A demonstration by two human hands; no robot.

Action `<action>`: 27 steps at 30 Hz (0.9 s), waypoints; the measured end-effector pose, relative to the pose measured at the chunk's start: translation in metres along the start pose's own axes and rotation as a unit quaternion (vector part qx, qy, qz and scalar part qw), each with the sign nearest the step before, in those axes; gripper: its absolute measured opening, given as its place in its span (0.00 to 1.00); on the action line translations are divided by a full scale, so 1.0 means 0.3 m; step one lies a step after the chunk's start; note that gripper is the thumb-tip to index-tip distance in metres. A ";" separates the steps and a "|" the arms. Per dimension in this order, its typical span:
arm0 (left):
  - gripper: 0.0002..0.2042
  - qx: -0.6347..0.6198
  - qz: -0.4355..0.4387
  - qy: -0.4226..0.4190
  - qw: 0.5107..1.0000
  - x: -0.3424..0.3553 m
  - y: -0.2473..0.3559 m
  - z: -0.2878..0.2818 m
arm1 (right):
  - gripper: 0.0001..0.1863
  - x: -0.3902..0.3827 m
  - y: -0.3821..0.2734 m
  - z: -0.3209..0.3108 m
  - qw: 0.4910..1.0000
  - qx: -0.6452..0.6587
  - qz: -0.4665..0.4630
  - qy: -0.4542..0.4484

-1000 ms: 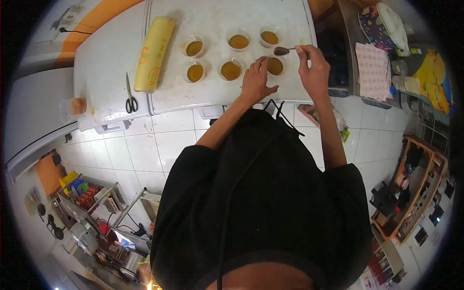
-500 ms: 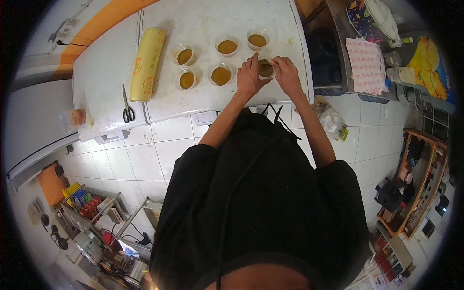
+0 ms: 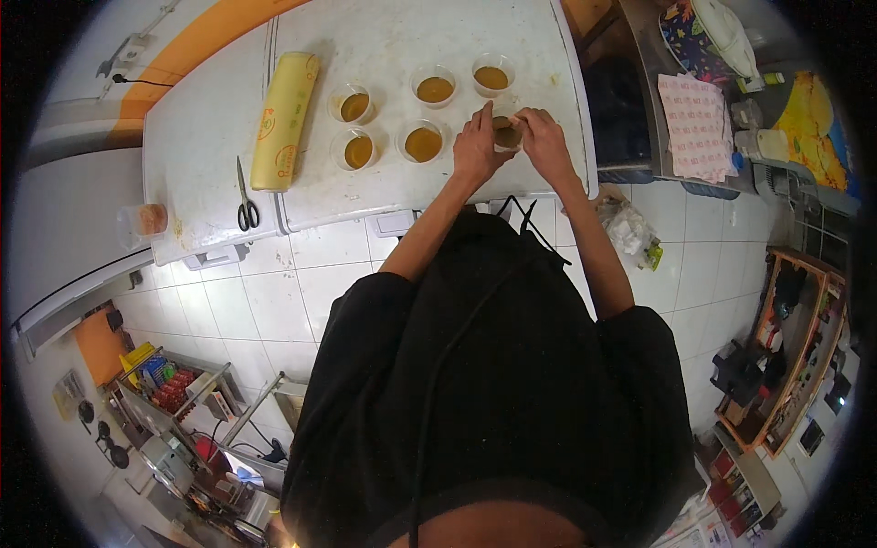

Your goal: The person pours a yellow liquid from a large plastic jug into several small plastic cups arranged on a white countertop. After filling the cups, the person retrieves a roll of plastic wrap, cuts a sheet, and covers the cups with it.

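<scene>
My left hand [image 3: 477,151] and my right hand [image 3: 545,146] are on opposite sides of a clear plastic cup [image 3: 505,135] at the table's near right part. Their fingers are curled in against its rim. The brown contents of this cup look duller than those of the others; whether a lid or film covers it, I cannot tell. Directly beyond stands another cup of brown liquid [image 3: 491,77]. To the left are more such cups, among them a near one [image 3: 422,142], a far one [image 3: 433,87] and one at the left end [image 3: 354,150].
A yellow roll of wrap [image 3: 285,123] lies left of the cups on the white table [image 3: 365,196]. Black-handled scissors [image 3: 246,205] rest near the front edge, and a clear tub [image 3: 146,221] stands at the left corner. Printed paper sheets [image 3: 696,126] lie on the right-hand counter.
Both hands stay at the same cup with almost the same grip. The whole view has shifted slightly, so the table and cups appear a little further right.
</scene>
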State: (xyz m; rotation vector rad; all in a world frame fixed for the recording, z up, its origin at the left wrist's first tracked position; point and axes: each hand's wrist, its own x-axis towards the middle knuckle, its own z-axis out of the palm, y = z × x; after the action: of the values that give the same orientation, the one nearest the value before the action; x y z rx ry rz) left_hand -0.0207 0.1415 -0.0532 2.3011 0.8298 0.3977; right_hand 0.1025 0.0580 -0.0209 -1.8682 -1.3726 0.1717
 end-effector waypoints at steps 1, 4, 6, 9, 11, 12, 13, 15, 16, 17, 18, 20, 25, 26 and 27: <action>0.50 -0.002 0.000 0.002 1.000 0.002 -0.001 -0.001 | 0.07 -0.004 -0.006 0.002 1.000 0.009 -0.001 0.006; 0.49 -0.038 0.007 0.007 0.999 0.002 -0.012 0.009 | 0.07 -0.025 -0.048 -0.001 1.000 0.014 -0.013 0.003; 0.51 -0.048 -0.002 -0.009 0.999 0.008 -0.008 0.006 | 0.06 -0.029 -0.088 -0.026 0.999 -0.013 -0.033 -0.026; 0.53 -0.055 -0.028 -0.047 0.997 0.013 0.028 -0.051 | 0.05 -0.042 -0.114 -0.076 0.996 -0.026 -0.074 0.037; 0.54 -0.057 -0.015 -0.051 0.997 0.002 0.057 -0.099 | 0.05 -0.053 -0.142 -0.114 0.999 0.019 -0.018 0.045; 0.55 -0.055 0.009 -0.039 0.998 -0.001 0.059 -0.125 | 0.05 -0.051 -0.152 -0.133 0.998 0.041 0.011 0.049; 0.56 -0.051 0.031 -0.023 0.998 0.007 0.057 -0.157 | 0.06 -0.034 -0.163 -0.157 0.995 0.034 0.007 0.090; 0.56 0.006 0.042 0.019 0.999 0.067 0.028 -0.208 | 0.06 0.003 -0.179 -0.195 0.985 0.020 0.003 0.172; 0.56 0.035 0.047 0.037 0.998 0.100 0.011 -0.230 | 0.06 0.035 -0.186 -0.196 0.985 0.026 0.003 0.173; 0.56 0.056 0.049 0.043 0.996 0.154 -0.003 -0.244 | 0.06 0.093 -0.187 -0.191 0.984 0.027 0.001 0.176; 0.56 0.078 0.045 0.031 0.995 0.202 -0.021 -0.243 | 0.06 0.147 -0.178 -0.177 0.984 0.028 0.000 0.179; 0.55 0.116 0.042 0.010 0.992 0.299 -0.046 -0.221 | 0.06 0.229 -0.074 -0.093 0.991 0.004 -0.003 0.132; 0.55 0.134 -0.011 -0.088 0.987 0.395 -0.078 -0.193 | 0.05 0.290 0.057 0.047 0.999 0.033 0.020 0.029; 0.55 0.137 -0.027 -0.111 0.984 0.397 -0.074 -0.195 | 0.05 0.294 0.064 0.048 0.999 0.021 0.018 0.021; 0.54 0.143 -0.013 -0.098 0.985 0.401 -0.088 -0.182 | 0.05 0.296 0.070 0.048 1.000 0.009 0.016 0.013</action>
State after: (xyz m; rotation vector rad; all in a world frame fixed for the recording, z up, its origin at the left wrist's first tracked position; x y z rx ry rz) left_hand 0.0319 0.2616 -0.0230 2.5390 0.8628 0.0368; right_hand 0.1463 0.1392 -0.0151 -1.8720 -1.3191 0.1752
